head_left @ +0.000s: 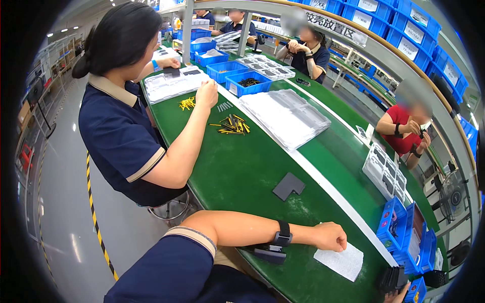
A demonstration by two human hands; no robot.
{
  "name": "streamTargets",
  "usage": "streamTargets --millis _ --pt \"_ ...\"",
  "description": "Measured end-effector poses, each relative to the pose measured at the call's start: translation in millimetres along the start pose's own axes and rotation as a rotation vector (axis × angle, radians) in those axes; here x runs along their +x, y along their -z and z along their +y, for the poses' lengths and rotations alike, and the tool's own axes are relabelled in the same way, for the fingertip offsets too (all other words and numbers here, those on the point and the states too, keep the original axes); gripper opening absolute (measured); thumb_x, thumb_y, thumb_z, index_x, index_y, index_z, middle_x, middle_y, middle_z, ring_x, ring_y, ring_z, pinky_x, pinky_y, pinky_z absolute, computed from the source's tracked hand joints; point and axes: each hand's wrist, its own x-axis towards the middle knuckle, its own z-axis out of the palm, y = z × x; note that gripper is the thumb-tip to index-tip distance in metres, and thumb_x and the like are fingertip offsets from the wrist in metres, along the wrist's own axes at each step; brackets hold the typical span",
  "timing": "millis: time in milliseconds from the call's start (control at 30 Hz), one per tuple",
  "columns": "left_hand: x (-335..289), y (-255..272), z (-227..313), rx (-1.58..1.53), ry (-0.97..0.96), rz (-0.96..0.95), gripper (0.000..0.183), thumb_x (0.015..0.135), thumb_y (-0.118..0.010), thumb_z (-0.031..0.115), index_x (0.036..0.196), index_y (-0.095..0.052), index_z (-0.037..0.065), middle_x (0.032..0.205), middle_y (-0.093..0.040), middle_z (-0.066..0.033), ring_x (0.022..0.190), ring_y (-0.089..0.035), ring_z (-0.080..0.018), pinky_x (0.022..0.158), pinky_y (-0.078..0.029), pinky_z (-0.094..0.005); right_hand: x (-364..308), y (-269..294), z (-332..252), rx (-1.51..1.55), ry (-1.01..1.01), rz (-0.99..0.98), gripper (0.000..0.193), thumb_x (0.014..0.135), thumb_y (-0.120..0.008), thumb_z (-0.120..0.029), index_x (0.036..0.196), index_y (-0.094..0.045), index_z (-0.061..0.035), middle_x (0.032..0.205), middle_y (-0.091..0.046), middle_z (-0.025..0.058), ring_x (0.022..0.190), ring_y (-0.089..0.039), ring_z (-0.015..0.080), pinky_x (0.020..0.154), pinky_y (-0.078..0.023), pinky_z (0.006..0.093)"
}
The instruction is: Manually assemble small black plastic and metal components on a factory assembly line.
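My left arm reaches across the green bench, a black band on its wrist. My left hand [331, 237] is closed with curled fingers over a white textured sheet [344, 263]; whether it pinches anything is hidden. At the lower right edge, my right hand [402, 294] shows only in part, its fingers around a stack of black plastic parts [392, 279]. Farther up the bench lies a black L-shaped piece [289, 186]. A dark rounded object [270, 254] sits at the bench edge beneath my left forearm.
Blue bins [399, 222] crowd the right side, beside a clear tray [385, 170] of black parts. Stacked clear trays [285, 117] and yellow-black sticks [232, 124] lie farther off. A co-worker [126, 116] sits at my left; others work across the bench.
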Motion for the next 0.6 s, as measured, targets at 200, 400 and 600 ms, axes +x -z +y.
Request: streamTargets --millis 200,400,600 --pt "-1 -10 0 0.037 0.004 -0.022 0.017 0.076 -0.065 0.02 0.088 -0.07 0.01 0.086 -0.07 -0.0043 0.084 -0.066 -0.0193 0.072 -0.051 -0.0325 -26 -16 -16 0.004 -0.139 0.095 0.057 0.081 -0.064 -0.048 0.127 -0.05 -0.0177 0.118 -0.055 0.0061 0.103 -0.051 0.0204 0.085 -0.041 0.0418" --pt "0 -9 -6 0.092 0.005 -0.015 0.021 0.079 -0.065 0.025 0.095 -0.07 0.013 0.091 -0.069 -0.005 0.085 -0.067 -0.0184 0.074 -0.052 -0.03 31 17 17 0.093 -0.135 -0.297 0.055 0.078 -0.065 -0.051 0.119 -0.055 -0.0159 0.115 -0.059 0.0027 0.105 -0.055 0.0204 0.088 -0.044 0.0337" --pt "-4 0 4 0.086 0.039 -0.05 0.022 0.082 -0.066 0.025 0.099 -0.069 0.012 0.091 -0.07 -0.0059 0.081 -0.067 -0.015 0.072 -0.051 -0.0266 -6 -47 24 0.124 -0.155 -0.212 0.062 0.078 -0.066 -0.05 0.125 -0.051 -0.0121 0.127 -0.048 0.0126 0.117 -0.043 0.0263 0.101 -0.025 0.0416"
